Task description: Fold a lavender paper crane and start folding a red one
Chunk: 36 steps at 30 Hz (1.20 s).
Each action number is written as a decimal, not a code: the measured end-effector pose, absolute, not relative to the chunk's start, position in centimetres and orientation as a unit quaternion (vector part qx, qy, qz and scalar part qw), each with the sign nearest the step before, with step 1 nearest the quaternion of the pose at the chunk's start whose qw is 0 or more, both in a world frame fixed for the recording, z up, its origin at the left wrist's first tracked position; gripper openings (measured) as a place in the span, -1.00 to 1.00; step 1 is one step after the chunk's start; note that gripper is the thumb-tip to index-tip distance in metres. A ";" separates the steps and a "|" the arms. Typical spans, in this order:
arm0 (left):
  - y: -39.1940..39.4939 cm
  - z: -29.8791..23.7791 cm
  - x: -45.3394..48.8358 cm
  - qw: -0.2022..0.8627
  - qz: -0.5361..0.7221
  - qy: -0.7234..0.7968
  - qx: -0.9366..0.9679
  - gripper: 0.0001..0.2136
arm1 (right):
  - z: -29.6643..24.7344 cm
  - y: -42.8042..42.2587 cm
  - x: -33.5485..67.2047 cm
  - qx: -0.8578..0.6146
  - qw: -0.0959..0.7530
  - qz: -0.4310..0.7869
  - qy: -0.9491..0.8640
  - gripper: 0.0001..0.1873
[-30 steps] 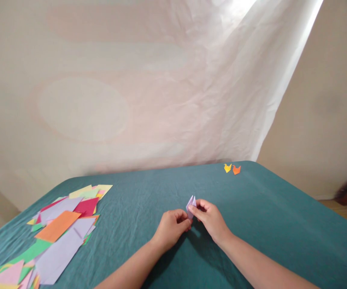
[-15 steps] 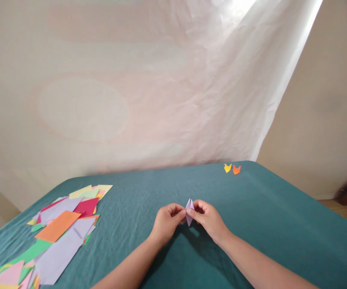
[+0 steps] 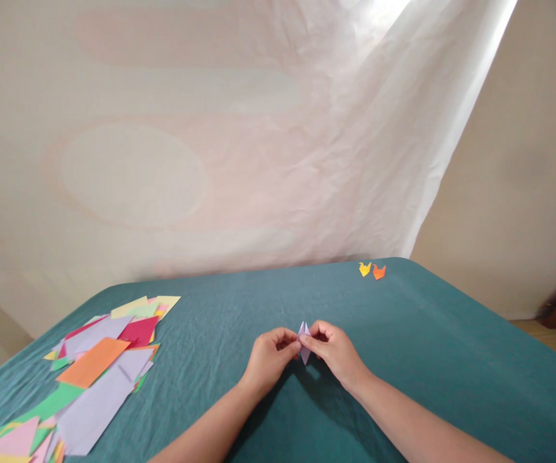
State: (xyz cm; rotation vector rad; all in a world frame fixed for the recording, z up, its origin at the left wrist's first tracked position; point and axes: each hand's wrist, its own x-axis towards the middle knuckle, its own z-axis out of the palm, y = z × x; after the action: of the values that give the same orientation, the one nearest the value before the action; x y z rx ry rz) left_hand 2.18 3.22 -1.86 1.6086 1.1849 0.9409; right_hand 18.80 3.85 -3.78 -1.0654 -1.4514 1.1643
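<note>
Read the clock from the lilac fold (image 3: 305, 355), with twelve towards the far edge of the table. The fold is at the dial's centre, near the middle of the green cloth (image 3: 220, 341), gripped between both hands. It stands narrow, two points towards twelve and one towards six; whether its lower tip touches the cloth I cannot tell.

The left hand (image 3: 269, 355) is at nine, thumb and fingertips pinched together on the fold's near-left edge. The right hand (image 3: 334, 349) is at three, thumb pressed on the front of the fold and fingers curled behind it, partly hidden. The two hands nearly meet across the paper; the left forearm enters from between seven and eight, the right from four.

At one o'clock, well apart from the hands, lies a small yellow bird (image 3: 365, 270) of folded paper, with an orange bird (image 3: 379, 273) just beside it on its three o'clock side.

Around nine, running down towards eight, loose sheets overlap: a crimson sheet (image 3: 139, 332), an orange sheet (image 3: 93, 362), a large lilac sheet (image 3: 95, 411) and a pink sheet (image 3: 15, 440) among them. Beyond the table at twelve hangs a pale curtain (image 3: 268, 161).
</note>
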 end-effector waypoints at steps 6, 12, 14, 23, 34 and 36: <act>3.1 -1.7 2.2 0.455 0.373 0.477 0.653 -0.83 | -3.3 3.6 18.8 -0.410 0.481 0.493 -0.597 -0.74; 3.0 -1.6 2.3 0.433 0.374 0.470 0.672 -0.83 | -3.5 3.7 18.6 -0.410 0.486 0.519 -0.572 -0.71; 3.0 -1.6 2.2 0.426 0.368 0.475 0.677 -0.80 | -3.3 3.6 18.6 -0.401 0.486 0.535 -0.563 -0.71; 3.2 -1.5 2.1 0.495 0.369 0.449 0.646 -0.73 | -2.5 3.3 18.6 -0.368 0.477 0.582 -0.545 -0.71; 3.6 -1.5 1.7 0.587 0.384 0.415 0.579 -0.65 | -2.5 3.4 18.8 -0.359 0.480 0.578 -0.553 -0.71; 3.6 -1.5 1.7 0.583 0.382 0.422 0.580 -0.64 | -2.7 3.5 18.8 -0.367 0.476 0.565 -0.566 -0.71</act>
State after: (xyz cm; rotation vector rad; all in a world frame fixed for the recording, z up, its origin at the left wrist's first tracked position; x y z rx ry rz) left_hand 1.75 3.56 -1.54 1.3535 0.9845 0.8915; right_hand 18.85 3.49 -2.73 -0.8964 -1.3826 1.3815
